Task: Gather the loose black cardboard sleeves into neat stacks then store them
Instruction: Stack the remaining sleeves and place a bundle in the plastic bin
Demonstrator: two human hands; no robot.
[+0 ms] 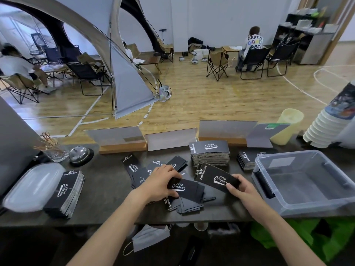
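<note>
On counter | left hand grips top sleeve of loose pile | right hand pinches small stack alongside

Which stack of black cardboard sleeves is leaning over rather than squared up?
The left stack, beside the translucent plastic lid: its sleeves fan sideways. The centre stack and the right stack, by the clear plastic bin, sit flat.

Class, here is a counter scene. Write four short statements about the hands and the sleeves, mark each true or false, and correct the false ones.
1. The right hand holds a few black sleeves. True.
2. The clear bin is full of sleeves. False: no sleeves lie in it.
3. A neat stack stands behind the loose pile. True.
4. The left hand hangs idle off the table. False: it grips a sleeve on the loose pile.
</note>
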